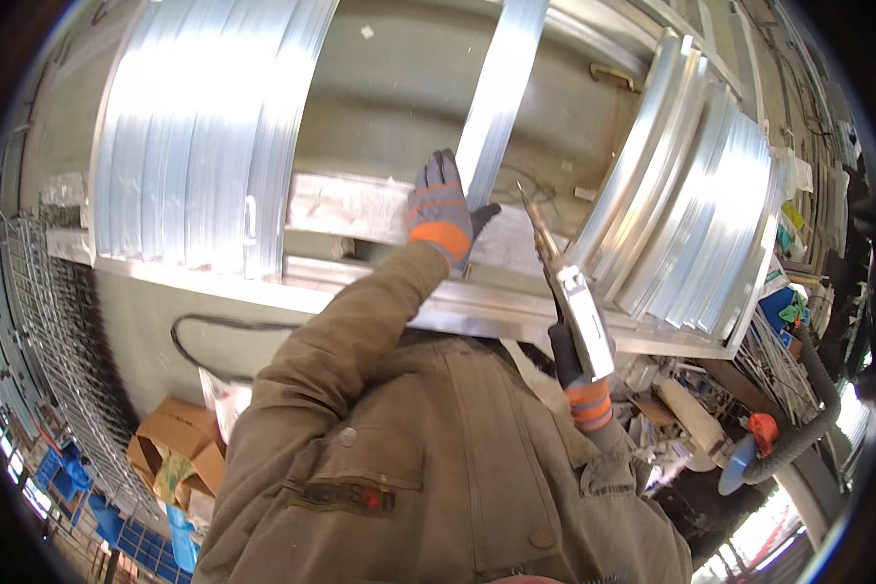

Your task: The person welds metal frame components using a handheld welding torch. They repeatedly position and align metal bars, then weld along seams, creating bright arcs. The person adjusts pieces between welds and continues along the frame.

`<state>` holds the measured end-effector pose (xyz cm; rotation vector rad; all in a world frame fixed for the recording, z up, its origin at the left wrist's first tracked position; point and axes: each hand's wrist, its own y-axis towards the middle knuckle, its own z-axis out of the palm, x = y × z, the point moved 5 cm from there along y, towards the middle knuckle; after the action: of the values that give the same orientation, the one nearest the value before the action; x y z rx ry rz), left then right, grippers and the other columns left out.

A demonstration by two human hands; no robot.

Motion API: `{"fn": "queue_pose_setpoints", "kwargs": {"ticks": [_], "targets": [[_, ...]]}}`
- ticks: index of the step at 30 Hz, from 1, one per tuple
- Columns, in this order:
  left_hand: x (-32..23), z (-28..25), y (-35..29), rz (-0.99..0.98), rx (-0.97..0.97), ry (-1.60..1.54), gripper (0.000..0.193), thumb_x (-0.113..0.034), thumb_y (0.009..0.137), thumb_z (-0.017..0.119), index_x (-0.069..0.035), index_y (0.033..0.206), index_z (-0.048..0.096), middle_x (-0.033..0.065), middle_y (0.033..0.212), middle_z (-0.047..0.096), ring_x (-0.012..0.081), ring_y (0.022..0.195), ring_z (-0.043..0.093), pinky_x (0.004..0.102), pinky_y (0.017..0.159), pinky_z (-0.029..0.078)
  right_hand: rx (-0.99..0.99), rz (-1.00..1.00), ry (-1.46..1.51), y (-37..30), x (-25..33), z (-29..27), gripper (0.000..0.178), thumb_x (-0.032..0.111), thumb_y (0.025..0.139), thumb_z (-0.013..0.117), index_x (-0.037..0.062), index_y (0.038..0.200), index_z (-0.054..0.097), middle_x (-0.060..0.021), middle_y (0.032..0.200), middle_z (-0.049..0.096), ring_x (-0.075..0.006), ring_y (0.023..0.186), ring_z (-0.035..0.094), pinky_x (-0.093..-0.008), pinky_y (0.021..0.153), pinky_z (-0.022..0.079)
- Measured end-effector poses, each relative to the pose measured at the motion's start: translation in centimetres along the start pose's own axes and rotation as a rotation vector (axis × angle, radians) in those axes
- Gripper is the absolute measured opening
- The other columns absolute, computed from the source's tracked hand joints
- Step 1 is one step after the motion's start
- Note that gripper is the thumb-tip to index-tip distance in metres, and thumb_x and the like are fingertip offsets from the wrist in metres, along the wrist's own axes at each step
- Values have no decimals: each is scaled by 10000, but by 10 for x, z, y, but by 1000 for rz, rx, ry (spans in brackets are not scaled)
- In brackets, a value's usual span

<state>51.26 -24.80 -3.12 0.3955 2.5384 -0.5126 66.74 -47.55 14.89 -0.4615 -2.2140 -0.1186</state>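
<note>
My left hand (441, 206), in a grey and orange glove, lies with fingers stretched out along a long silver metal profile (501, 88). Its thumb sticks out across the near part of that profile. My right hand (576, 362), gloved in black and orange, is closed round a long-nosed handheld tool (584, 321) with a silver-white body. The tool's thin pointed tip reaches up to the right of the profile, apart from it. Part of the right hand's grip is hidden behind the tool body.
Side by side, several shiny metal profiles (200, 127) lie at the left, and more profiles (696, 195) at the right. A metal frame edge (457, 307) runs in front of me. A cardboard box (180, 438) stands lower left, near a wire mesh rack (63, 321). A grey hose (818, 419) curves at right.
</note>
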Motion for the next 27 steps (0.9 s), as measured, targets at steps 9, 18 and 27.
{"fn": "queue_pose_setpoints", "kwargs": {"ticks": [9,18,27], "targets": [[-12,29,14,-204,32,-94,1136,-389,926,859,28,1787,248,342,1719,470,532,1469,595,525,1227,519,-120,110,-68,-50,-81,-31,272,130,900,892,67,1130,760,-164,1009,722,-395,819,711,-487,729,592],[92,-52,-27,-242,-266,-346,492,-359,1120,625,-56,1504,682,307,1271,799,521,1202,755,529,1052,597,-81,-254,-119,-35,-59,-23,328,112,945,906,69,1241,771,-166,1010,740,-357,786,730,-446,698,590],[183,-88,-82,-380,-314,-447,507,-363,1075,775,4,1422,739,191,1131,835,289,1012,783,430,943,604,60,-212,-50,-24,-33,10,351,149,984,900,26,1284,765,-164,1070,775,-366,856,768,-433,751,607]]}}
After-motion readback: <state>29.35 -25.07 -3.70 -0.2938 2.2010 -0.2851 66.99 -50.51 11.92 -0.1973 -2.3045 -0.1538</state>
